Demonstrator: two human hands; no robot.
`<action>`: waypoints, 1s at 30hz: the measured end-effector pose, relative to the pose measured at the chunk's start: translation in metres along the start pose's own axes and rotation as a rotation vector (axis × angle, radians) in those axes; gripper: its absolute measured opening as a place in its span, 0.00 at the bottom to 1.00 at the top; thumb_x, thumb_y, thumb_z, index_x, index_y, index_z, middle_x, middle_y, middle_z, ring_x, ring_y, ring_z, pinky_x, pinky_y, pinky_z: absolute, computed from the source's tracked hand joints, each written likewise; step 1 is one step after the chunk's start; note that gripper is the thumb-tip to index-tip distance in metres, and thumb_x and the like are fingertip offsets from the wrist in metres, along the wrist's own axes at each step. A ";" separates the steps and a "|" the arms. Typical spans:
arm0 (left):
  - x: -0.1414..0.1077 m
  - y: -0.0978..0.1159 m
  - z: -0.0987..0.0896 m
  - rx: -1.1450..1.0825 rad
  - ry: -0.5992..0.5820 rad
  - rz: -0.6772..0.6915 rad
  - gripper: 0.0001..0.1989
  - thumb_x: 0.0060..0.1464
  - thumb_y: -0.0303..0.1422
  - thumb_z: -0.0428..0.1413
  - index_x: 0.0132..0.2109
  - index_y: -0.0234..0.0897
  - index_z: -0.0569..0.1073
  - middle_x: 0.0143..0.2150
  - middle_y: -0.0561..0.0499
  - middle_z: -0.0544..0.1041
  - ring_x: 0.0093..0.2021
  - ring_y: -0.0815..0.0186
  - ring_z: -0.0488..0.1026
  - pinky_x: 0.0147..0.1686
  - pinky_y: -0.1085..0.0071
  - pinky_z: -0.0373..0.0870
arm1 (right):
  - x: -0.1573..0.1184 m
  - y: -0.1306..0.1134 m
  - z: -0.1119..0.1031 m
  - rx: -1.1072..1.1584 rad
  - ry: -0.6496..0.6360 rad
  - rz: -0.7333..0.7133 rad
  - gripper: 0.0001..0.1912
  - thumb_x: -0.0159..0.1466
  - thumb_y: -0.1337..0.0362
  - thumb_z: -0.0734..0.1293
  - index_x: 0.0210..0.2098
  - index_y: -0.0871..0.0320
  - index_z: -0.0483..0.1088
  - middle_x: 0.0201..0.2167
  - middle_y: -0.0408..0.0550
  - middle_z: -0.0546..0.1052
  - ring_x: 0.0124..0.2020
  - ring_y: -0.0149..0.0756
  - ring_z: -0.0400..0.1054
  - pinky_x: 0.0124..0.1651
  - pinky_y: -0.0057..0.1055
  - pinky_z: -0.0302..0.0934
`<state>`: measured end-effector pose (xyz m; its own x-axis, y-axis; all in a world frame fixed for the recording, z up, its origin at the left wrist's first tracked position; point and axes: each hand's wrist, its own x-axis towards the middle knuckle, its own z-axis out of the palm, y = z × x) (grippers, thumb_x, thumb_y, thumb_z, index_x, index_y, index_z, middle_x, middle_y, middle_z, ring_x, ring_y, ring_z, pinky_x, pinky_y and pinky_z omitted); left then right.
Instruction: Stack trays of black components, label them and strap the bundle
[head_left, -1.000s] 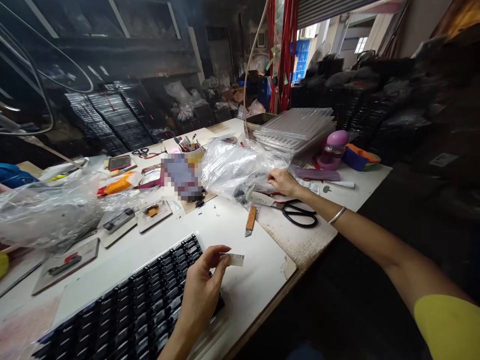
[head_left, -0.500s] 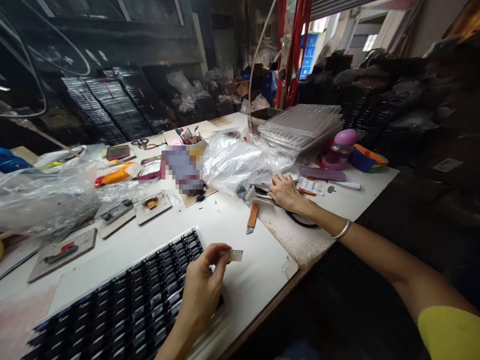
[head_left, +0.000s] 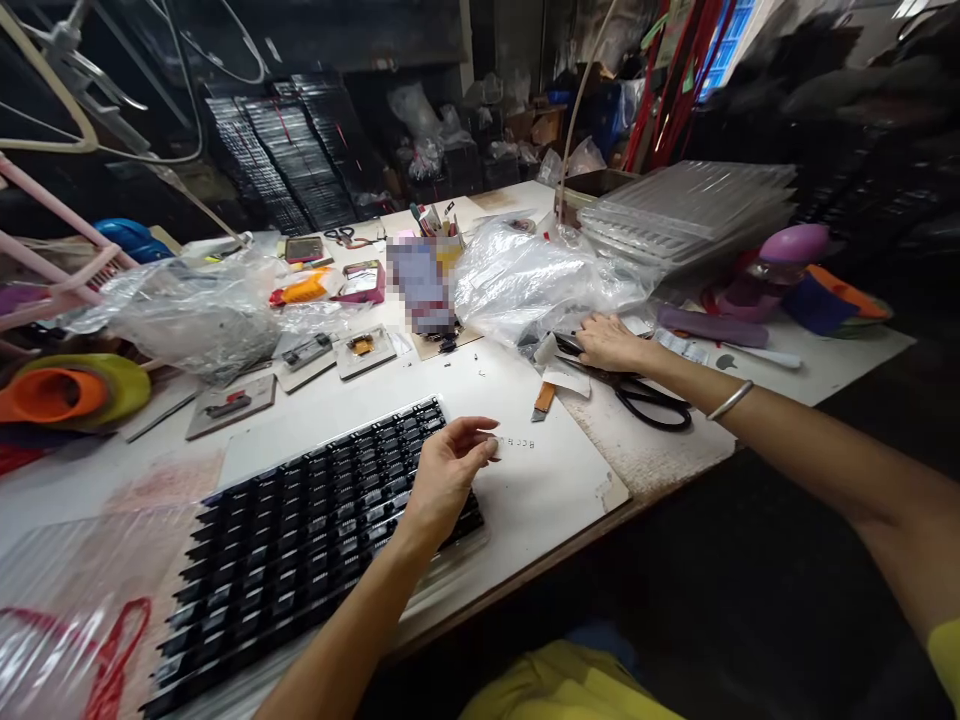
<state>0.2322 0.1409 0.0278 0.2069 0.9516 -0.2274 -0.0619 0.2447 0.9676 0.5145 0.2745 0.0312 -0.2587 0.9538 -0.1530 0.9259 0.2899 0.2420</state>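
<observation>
My left hand (head_left: 459, 458) is closed in a pinch on a small pale strip (head_left: 519, 443) printed with letters, just above the white tabletop. Right below that hand lies a clear tray of black plastic parts (head_left: 322, 510) in rows. My right hand (head_left: 606, 343) reaches to a cluttered spot at the table's edge, its fingers bent down over something I cannot make out. Beside it are a white paper piece (head_left: 568, 377) and a black looped thing (head_left: 664, 410). A cutter knife with an orange-brown handle (head_left: 544, 398) rests partly under the paper.
Crumpled clear plastic bags (head_left: 547, 280) lie behind my right hand. Stacked clear trays (head_left: 690, 205), a pink-lidded bottle (head_left: 780, 265) and a purple case (head_left: 712, 327) stand at right. Small flat fixtures (head_left: 366, 352) and an orange tape roll (head_left: 56, 395) are at left.
The view has swung left, so the scene sits farther right. Around my right hand the paper and black loop have shifted and show more. My left hand still pinches the strip.
</observation>
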 end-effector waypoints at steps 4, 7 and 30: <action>-0.001 0.003 0.001 0.015 0.008 0.005 0.13 0.44 0.33 0.63 0.39 0.33 0.75 0.27 0.53 0.76 0.28 0.72 0.70 0.32 0.76 0.66 | -0.005 -0.004 -0.006 -0.028 0.036 -0.084 0.15 0.62 0.71 0.56 0.42 0.60 0.72 0.43 0.58 0.71 0.42 0.45 0.63 0.43 0.38 0.52; -0.002 0.004 0.003 0.097 0.038 0.058 0.11 0.46 0.31 0.61 0.38 0.33 0.76 0.28 0.53 0.77 0.24 0.73 0.68 0.27 0.76 0.66 | -0.011 -0.015 -0.006 -0.060 0.093 -0.122 0.18 0.65 0.72 0.53 0.46 0.60 0.70 0.46 0.58 0.70 0.44 0.46 0.62 0.46 0.40 0.50; -0.023 -0.003 0.001 1.430 -0.576 0.536 0.27 0.47 0.16 0.44 0.55 0.34 0.68 0.62 0.42 0.65 0.64 0.51 0.55 0.57 0.50 0.56 | -0.123 0.013 -0.038 0.334 0.228 0.252 0.08 0.57 0.62 0.65 0.23 0.56 0.70 0.24 0.47 0.68 0.29 0.38 0.62 0.32 0.35 0.52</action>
<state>0.2290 0.1178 0.0300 0.7979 0.5945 -0.0997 0.5937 -0.7466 0.3001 0.5476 0.1643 0.0897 -0.0343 0.9950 0.0941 0.9957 0.0421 -0.0821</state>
